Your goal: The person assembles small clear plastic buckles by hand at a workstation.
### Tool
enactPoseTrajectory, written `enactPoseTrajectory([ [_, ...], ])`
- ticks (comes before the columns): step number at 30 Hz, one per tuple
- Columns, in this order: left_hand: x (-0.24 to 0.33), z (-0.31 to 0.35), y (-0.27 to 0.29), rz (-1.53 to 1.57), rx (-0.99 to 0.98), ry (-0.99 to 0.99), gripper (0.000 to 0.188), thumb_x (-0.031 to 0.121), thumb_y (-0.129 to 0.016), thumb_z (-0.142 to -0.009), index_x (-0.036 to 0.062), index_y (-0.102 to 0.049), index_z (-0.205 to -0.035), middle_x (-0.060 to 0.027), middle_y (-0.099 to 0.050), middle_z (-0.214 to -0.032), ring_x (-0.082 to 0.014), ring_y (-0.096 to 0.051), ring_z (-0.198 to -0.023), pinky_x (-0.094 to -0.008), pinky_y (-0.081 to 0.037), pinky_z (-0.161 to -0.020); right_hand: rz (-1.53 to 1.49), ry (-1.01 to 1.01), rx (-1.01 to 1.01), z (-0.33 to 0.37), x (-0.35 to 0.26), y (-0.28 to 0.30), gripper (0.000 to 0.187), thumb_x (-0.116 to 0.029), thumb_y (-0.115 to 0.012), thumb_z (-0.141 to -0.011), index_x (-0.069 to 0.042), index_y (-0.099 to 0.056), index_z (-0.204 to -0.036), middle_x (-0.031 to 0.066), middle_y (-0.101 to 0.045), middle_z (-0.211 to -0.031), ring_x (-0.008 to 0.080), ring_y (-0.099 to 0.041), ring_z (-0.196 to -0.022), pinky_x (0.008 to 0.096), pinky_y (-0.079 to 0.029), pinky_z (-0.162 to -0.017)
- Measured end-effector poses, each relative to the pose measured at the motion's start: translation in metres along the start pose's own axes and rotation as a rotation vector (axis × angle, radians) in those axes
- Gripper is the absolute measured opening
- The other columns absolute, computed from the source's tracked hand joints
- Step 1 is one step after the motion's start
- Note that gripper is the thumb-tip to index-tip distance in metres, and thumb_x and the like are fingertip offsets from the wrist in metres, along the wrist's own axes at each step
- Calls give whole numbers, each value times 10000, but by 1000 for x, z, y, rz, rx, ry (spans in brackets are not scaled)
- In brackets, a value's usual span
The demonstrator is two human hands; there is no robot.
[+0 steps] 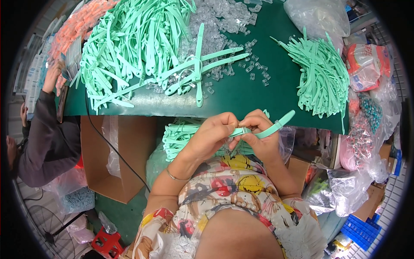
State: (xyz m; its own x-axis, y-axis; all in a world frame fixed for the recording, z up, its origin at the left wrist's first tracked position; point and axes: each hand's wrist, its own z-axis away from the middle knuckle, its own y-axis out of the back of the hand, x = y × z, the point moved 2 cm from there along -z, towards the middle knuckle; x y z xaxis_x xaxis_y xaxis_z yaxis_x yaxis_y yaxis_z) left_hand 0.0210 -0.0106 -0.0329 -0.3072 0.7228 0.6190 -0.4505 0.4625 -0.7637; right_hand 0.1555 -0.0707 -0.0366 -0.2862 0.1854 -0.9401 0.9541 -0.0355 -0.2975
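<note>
Just past the near edge of the green table, both my hands pinch one mint-green ribbed strap (280, 124). My left hand (211, 134) is closed on its left part. The fingers of my right hand (264, 140) grip it beside a small clear buckle (245, 130) around the strap; its rounded end sticks out to the right. Below the table edge, a bunch of similar straps (176, 140) lies partly behind my left hand. On the table are a big heap of loose straps (133, 39), scattered clear plastic buckles (220, 26) and a stacked pile of straps (321, 77).
At the left, a person in a dark sleeve (54, 134) reaches toward a heap of orange pieces (79, 28). An open cardboard box (101, 172) stands under the table (276, 95), with a black cable (116, 149) hanging across it. Filled plastic bags (364, 129) crowd the right side.
</note>
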Motion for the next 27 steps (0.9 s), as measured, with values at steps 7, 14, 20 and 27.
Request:
enactPoseTrajectory([
  [7,1,0,0,-174,97,-65,118,123,-531,-843,35,-468,-797,-38,-518,-775,-97,-481,-633,-210,-381,-551,420,199,-99,-7,-1,7,195,-49,-641,-771,26,-550,-926,78,-472,-887,142,-509,-793,247,-438,-690],
  [14,-5,0,2,103,35,-52,115,123,-557,-825,28,-493,-810,-42,-519,-785,-94,-495,-650,-210,-405,-578,106,101,-58,-4,2,3,196,-47,-611,-798,32,-521,-953,81,-435,-945,130,-505,-820,244,-443,-716],
  [20,-8,1,6,104,29,-58,107,106,-558,-810,15,-502,-813,-67,-537,-820,-120,-520,-660,-235,-439,-607,55,98,-71,-4,3,1,198,-50,-602,-804,30,-519,-965,82,-423,-954,133,-503,-832,243,-443,-722],
  [27,-9,2,6,27,69,-135,109,57,-604,-795,34,-506,-839,-39,-538,-826,-85,-527,-671,-194,-446,-587,692,290,-142,-8,-18,1,149,-81,-595,-794,-8,-573,-922,84,-465,-864,164,-495,-795,251,-418,-666],
])
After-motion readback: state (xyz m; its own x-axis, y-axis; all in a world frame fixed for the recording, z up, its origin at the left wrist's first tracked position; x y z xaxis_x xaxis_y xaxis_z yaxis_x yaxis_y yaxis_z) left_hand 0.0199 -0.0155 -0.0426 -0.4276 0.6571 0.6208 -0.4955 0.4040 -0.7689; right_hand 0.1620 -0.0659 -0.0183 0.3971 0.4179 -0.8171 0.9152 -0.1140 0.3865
